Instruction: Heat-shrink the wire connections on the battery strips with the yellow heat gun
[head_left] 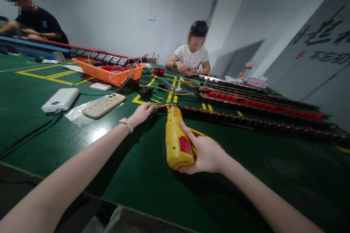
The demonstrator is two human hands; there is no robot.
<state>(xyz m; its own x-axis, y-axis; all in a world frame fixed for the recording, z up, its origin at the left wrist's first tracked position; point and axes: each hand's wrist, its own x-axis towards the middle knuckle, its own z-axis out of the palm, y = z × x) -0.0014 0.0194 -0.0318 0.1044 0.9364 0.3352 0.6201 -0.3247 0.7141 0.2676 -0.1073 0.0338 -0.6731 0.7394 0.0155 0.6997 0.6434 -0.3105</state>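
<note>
Two hands meet at a yellow power tool (177, 142), which is held low over the green tabletop (136, 182) near its middle, metal nozzle pointing away from the wearer. The right hand (206, 154) is closed around the tool's rear body, index finger laid along its side. The casing looks like rigid, smooth plastic of moderate weight, best gripped at the handle, clear of the tip. The left hand (142, 113) pinches thin, limp coloured wires (162, 105) just at the nozzle. Beyond run long dark strips (259, 122). To the left lie a remote control (104, 105), a power bank (60, 99) and an orange tray (109, 75). A person (191, 58) sits opposite.
</note>
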